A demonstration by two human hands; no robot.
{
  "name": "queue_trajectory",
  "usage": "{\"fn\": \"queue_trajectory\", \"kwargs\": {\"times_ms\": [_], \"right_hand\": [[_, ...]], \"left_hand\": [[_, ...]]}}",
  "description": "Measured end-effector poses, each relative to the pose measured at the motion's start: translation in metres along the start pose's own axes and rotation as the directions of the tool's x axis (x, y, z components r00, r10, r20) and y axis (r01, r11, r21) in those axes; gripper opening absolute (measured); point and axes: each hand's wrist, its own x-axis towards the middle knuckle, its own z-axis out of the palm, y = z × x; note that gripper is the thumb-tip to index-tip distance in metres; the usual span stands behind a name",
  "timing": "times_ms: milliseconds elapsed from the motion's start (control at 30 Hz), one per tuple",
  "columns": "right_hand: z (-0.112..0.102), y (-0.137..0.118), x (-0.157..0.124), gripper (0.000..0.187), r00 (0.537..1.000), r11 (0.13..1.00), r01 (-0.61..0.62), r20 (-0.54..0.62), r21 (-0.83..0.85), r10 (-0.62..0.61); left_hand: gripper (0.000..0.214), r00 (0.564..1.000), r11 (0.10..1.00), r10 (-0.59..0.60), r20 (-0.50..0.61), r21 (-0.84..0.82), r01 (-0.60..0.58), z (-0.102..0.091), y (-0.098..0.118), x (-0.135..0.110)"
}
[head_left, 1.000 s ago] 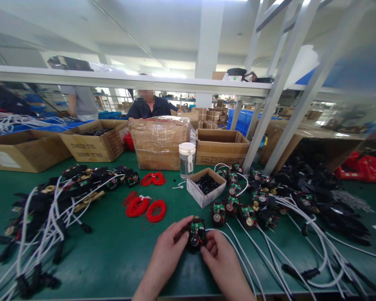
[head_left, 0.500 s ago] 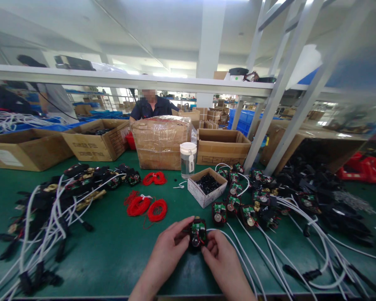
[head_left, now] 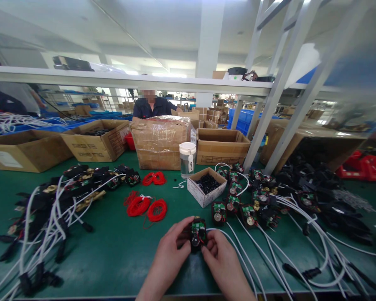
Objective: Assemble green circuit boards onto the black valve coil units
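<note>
My left hand (head_left: 169, 255) and my right hand (head_left: 221, 259) together grip a small black module (head_left: 196, 234) with a green circuit board and red wires, low over the green table near its front edge. A white cable runs from it to the right. Both hands have fingers curled round the module's sides. More modules of the same kind (head_left: 238, 205) lie in rows just beyond my right hand. Coils of red wire (head_left: 147, 207) lie ahead of my left hand.
A small open box of black parts (head_left: 207, 186) and a clear jar with a white lid (head_left: 187, 159) stand mid-table. Finished units with white cables (head_left: 50, 200) pile up left; black parts (head_left: 316, 188) right. Cardboard boxes (head_left: 159, 142) line the back, with a person seated behind them.
My hands and the module have stayed almost in place; the fingers shifted slightly on it. A person at the far left has moved out of view.
</note>
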Motion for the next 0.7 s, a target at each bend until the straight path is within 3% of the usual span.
{"fn": "queue_trajectory", "kwargs": {"times_ms": [300, 700], "right_hand": [[0.0, 0.005, -0.001, 0.019, 1.0, 1.0, -0.012, 0.015, -0.008, 0.012], [0.003, -0.001, -0.003, 0.022, 1.0, 0.998, -0.026, 0.006, -0.056, 0.027]], "left_hand": [[0.07, 0.996, 0.974, -0.08, 0.024, -0.209, 0.083, 0.004, -0.003, 0.001], [0.073, 0.995, 0.982, -0.089, -0.052, -0.171, 0.079, 0.014, -0.011, 0.001]]}}
